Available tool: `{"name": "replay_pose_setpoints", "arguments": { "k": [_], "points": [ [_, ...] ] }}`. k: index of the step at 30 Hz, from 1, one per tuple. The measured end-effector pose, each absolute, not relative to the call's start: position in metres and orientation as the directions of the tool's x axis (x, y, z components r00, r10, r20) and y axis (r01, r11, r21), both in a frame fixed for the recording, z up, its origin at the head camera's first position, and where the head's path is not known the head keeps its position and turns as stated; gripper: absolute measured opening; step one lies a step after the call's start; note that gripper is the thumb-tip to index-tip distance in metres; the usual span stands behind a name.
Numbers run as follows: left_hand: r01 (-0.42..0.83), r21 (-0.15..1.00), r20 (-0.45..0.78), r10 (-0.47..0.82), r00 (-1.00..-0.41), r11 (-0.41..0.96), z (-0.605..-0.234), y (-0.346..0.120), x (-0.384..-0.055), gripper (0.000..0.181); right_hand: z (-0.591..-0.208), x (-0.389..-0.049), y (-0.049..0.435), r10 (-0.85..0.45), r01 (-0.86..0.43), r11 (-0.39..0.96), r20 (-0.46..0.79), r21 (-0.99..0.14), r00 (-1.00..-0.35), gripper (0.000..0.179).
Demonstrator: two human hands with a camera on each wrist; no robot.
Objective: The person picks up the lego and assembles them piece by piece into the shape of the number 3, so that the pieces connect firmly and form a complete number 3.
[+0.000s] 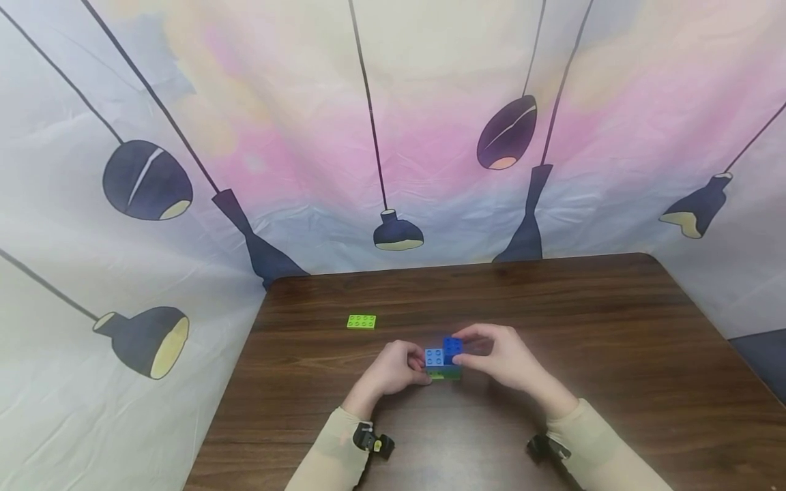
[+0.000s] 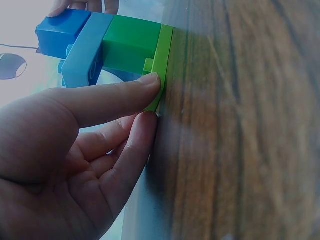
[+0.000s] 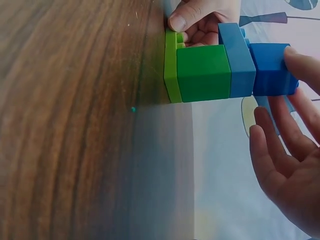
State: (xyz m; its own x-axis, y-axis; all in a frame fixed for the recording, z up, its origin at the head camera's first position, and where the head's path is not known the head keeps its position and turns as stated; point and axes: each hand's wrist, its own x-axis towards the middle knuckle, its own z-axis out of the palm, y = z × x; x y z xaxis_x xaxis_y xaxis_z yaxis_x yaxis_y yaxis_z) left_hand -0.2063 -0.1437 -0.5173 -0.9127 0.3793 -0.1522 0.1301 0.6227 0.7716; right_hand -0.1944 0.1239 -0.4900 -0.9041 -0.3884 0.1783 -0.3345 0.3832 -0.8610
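A small toy-brick stack stands upright on the table in front of me. Its base is a lime-green plate (image 3: pixel 171 70), with a green brick (image 3: pixel 204 74) on the plate's right end. A light blue plate (image 3: pixel 237 60) lies across that brick and overhangs to the left. On its right end sits a dark blue brick (image 3: pixel 272 70). My left hand (image 1: pixel 394 368) pinches the left end of the lime-green base between thumb and finger. My right hand (image 1: pixel 506 358) pinches the dark blue brick at the top, with its other fingers spread below in the right wrist view.
A separate lime-green studded plate (image 1: pixel 361 322) lies farther back on the brown wooden table (image 1: pixel 552 293), left of the stack. Behind the table hangs a cloth backdrop (image 1: pixel 442 123) printed with lamps. Both wrists wear small black cameras.
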Motion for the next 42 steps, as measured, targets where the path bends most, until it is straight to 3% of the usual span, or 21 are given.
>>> {"name": "replay_pose_setpoints", "arguments": {
  "k": [25, 42],
  "points": [
    [0.139, 0.768, -0.145, 0.381, -0.913, 0.626, -0.519, -0.149, -0.205, 0.026, -0.477, -0.182, 0.11, -0.325, -0.371, 0.555, 0.217, -0.745, -0.921, 0.032],
    [0.134, 0.769, -0.144, 0.374, -0.916, 0.625, -0.52, -0.149, -0.205, 0.026, -0.488, -0.191, 0.114, -0.377, -0.392, 0.46, 0.224, -0.797, -0.898, 0.034]
  ]
}}
